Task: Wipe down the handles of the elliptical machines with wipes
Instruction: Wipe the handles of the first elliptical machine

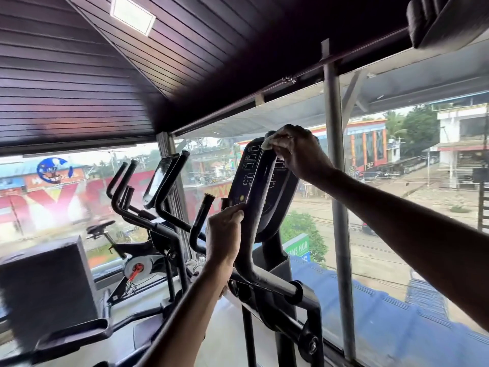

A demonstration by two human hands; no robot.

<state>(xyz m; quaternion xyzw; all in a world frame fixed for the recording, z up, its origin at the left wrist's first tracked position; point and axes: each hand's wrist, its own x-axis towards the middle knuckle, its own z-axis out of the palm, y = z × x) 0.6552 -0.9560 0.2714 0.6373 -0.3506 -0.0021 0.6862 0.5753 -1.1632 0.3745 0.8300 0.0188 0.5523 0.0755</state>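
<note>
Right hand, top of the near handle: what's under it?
A white wipe, held against the upper end of the black handle. Only its left corner shows; the right hand covers the rest of it.

Hands: two, the left hand (225, 234) and the right hand (296, 152).
Wipes: one, the wipe (267, 144), under the right hand.
Elliptical machines: two, the near machine (275, 250) at the hands and the far machine (164, 231) left of the left hand.
Consoles: two, the near console (239, 178) and the far console (157, 178).
Handles gripped: one, the handle (258, 186).
Exercise bikes: one, the bike (127, 250), left of and below the left hand.
Ceiling lamps: one, the lamp (132, 13), above the left hand.
</note>
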